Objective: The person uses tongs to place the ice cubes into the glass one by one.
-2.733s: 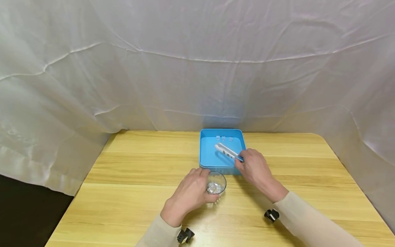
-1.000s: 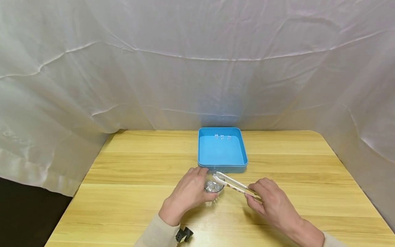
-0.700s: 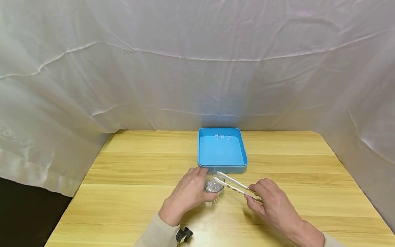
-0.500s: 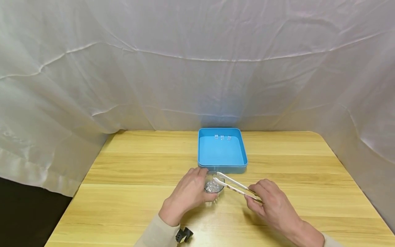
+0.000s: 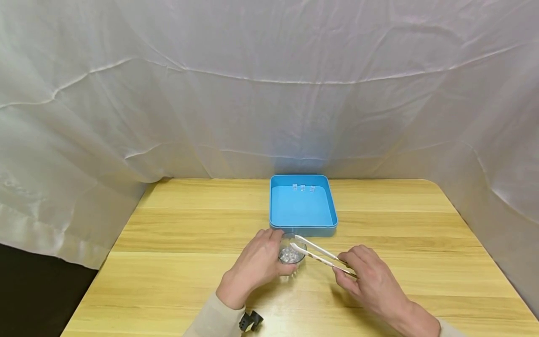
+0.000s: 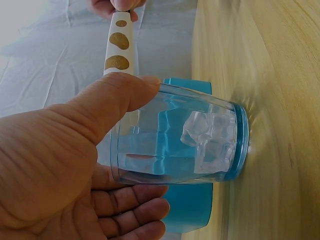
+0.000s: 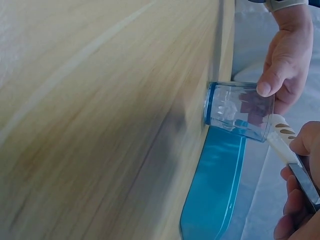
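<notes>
My left hand grips a clear drinking glass near its rim, thumb on one side. The glass stands upright on the table. Clear ice-like cubes lie at its bottom. My right hand holds white tongs with brown spots, thumb on one arm and fingers on the other. The tongs' two arms stand apart, and their tips are at the mouth of the glass. I see nothing pinched between them. In the right wrist view, the tongs reach the glass's rim beside the left hand.
Just behind the glass is a square, shallow blue box. Three small clear cubes sit in a row near its far wall. The wooden table ends at a pale hanging cloth.
The right hand has brought the tongs from over the blue box back toward me to the glass. Their arms have spread. The left hand stays on the glass.
</notes>
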